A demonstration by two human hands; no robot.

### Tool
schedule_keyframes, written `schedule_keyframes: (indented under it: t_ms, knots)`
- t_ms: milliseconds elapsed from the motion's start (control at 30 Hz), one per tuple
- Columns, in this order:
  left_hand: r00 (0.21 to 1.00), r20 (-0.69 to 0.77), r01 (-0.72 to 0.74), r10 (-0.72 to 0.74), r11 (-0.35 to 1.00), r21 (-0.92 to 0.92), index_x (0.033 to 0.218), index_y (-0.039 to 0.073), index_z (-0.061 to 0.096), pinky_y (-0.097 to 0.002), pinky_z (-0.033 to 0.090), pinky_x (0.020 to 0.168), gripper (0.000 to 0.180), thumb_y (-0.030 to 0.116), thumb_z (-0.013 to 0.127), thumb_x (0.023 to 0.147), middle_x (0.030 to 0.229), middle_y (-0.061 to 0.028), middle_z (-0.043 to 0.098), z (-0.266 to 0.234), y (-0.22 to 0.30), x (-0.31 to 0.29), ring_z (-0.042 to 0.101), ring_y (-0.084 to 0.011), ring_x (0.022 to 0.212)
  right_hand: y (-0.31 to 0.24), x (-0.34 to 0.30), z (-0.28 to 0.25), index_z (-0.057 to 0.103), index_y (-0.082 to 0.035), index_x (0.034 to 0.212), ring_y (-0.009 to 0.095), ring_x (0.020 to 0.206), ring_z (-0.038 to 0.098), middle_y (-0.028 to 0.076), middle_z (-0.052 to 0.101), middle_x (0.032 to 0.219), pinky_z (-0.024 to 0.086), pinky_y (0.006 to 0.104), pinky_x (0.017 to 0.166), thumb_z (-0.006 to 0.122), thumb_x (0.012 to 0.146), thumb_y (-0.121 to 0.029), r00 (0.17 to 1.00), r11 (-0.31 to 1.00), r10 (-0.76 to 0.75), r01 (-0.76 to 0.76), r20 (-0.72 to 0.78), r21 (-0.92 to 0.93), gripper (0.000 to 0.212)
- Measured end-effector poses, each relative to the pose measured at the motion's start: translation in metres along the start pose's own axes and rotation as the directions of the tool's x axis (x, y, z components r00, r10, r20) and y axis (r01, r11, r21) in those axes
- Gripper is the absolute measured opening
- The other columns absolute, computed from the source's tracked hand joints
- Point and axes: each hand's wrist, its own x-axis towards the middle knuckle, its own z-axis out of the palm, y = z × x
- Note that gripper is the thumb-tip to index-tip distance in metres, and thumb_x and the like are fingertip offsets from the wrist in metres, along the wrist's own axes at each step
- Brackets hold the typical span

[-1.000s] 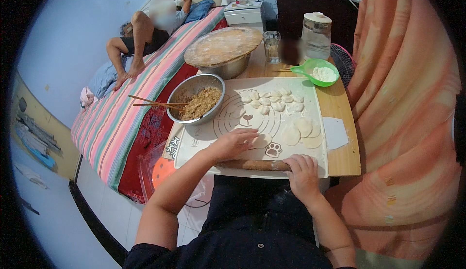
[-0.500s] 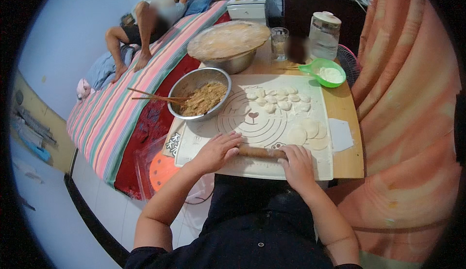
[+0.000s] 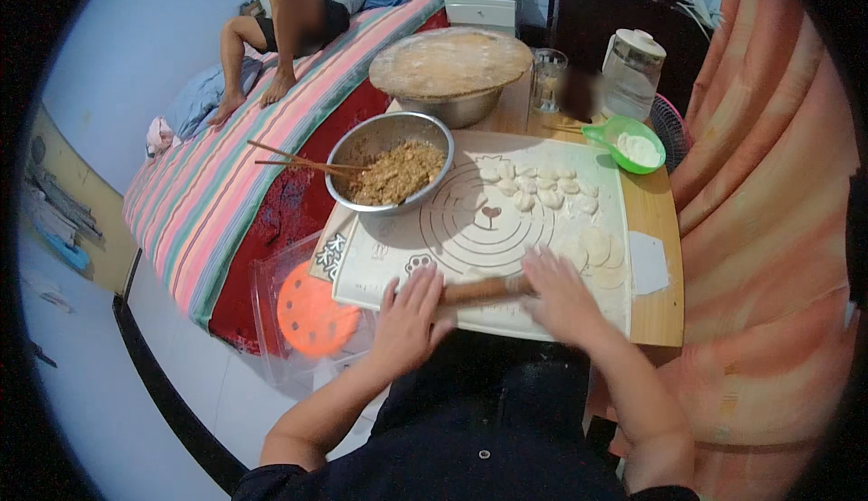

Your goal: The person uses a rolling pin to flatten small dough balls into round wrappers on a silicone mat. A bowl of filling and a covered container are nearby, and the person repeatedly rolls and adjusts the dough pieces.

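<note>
Head view | brown cylindrical wooden rolling pin: ends hidden | left hand, right hand: blurred, outstretched over it, not clasped

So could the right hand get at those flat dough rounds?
Probably yes: the flat dough rounds lie on the mat near the right hand, nothing visible between them, though that hand is on the rolling pin.

Beyond the rolling pin, the mat lies open between the metal bowl, left, and dough rounds, right.
</note>
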Motion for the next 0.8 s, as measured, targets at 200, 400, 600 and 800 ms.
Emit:
schedule_keyframes:
  t_ms: [200,400,600,800]
  knots:
    - [0.987,0.099,0.137,-0.126,0.984,-0.113,0.144,-0.002,0.038,-0.0519,0.026,0.114,0.067,0.042,0.053,0.095,0.15,-0.0207,0.04,0.007,-0.02,0.033,0.035,-0.0335,0.141,0.015,0.044,-0.005,0.038,0.001,0.145,0.033,0.147,0.025,0.019,0.03,0.157,0.021,0.0458,0.12,0.053,0.097,-0.037,0.999,0.999,0.043,-0.044,0.012,0.011,0.063]
    - [0.998,0.039,-0.048,0.05,0.998,-0.039,0.146,-0.001,0.037,-0.0496,0.026,0.115,0.07,0.043,0.056,0.094,0.155,-0.0184,0.034,0.003,-0.004,-0.001,0.033,-0.0332,0.143,-0.014,-0.031,-0.011,0.037,0.001,0.145,0.034,0.145,0.028,0.02,0.033,0.155,0.024,0.0473,0.118,0.059,0.093,-0.037,0.999,0.998,0.038,-0.039,-0.023,-0.053,0.069]
    - [0.986,0.166,0.05,-0.017,0.98,-0.192,0.138,0.004,0.049,-0.0471,0.035,0.11,0.051,0.036,0.051,0.098,0.144,-0.0175,0.049,-0.004,-0.021,0.038,0.045,-0.032,0.134,-0.005,0.007,0.002,0.054,-0.002,0.12,0.036,0.127,0.048,0.017,0.056,0.128,0.035,0.048,0.11,0.06,0.093,-0.027,0.99,0.999,-0.01,0.004,-0.139,-0.041,0.037]
    - [0.904,0.152,-0.236,0.4,0.763,-0.602,0.126,0.003,0.062,-0.0427,0.038,0.109,0.039,0.029,0.047,0.101,0.143,-0.013,0.052,0.008,-0.021,0.077,0.047,-0.0348,0.131,-0.03,-0.01,0.002,0.056,-0.005,0.111,0.033,0.103,0.056,0.013,0.059,0.106,0.044,0.0442,0.09,0.068,0.077,-0.007,0.957,0.994,-0.085,0.102,-0.276,0.049,0.036]
